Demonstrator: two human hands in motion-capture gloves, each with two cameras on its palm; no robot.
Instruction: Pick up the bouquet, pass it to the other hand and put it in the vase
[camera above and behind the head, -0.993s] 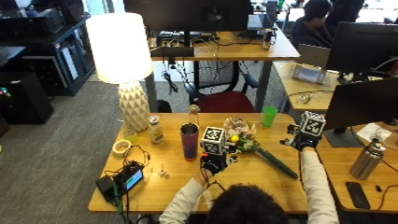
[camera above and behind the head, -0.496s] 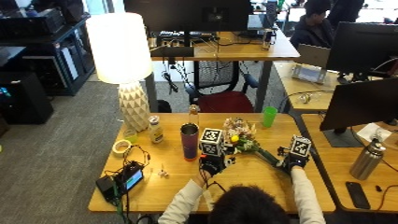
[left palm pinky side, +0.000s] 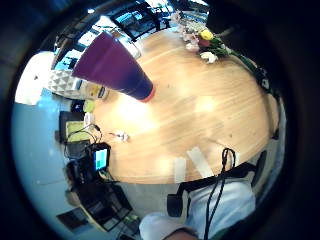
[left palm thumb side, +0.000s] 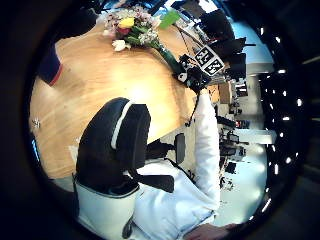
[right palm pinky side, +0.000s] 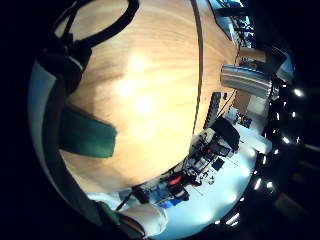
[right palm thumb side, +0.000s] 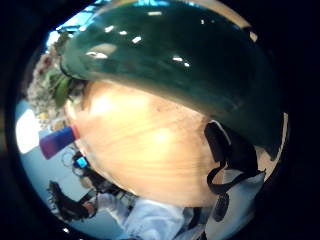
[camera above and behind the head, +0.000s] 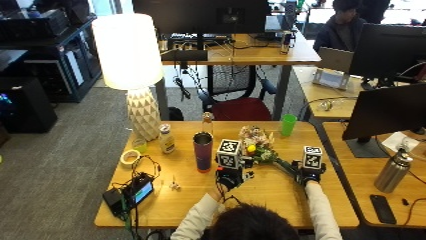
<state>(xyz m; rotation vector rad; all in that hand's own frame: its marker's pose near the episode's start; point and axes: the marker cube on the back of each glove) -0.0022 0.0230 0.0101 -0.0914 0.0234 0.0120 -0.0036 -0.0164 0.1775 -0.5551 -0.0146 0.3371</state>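
Now the bouquet (camera above and behind the head: 261, 148) lies on the wooden worktop (camera above and behind the head: 186, 200), blooms near the purple vase (camera above and behind the head: 202, 152). The right hand (camera above and behind the head: 307, 174) is down at its dark green stem end, seemingly touching it; whether its fingers have closed I cannot tell. The left hand (camera above and behind the head: 229, 177) rests beside the flowers, holding nothing.

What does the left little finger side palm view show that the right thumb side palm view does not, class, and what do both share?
Only the left little finger side palm view shows the whole purple tumbler standing upright and a small screen device at the table's edge. Only the right thumb side palm view shows the bouquet's dark green wrap filling much of the picture, close to that palm. Both show the flowers and the wooden table.
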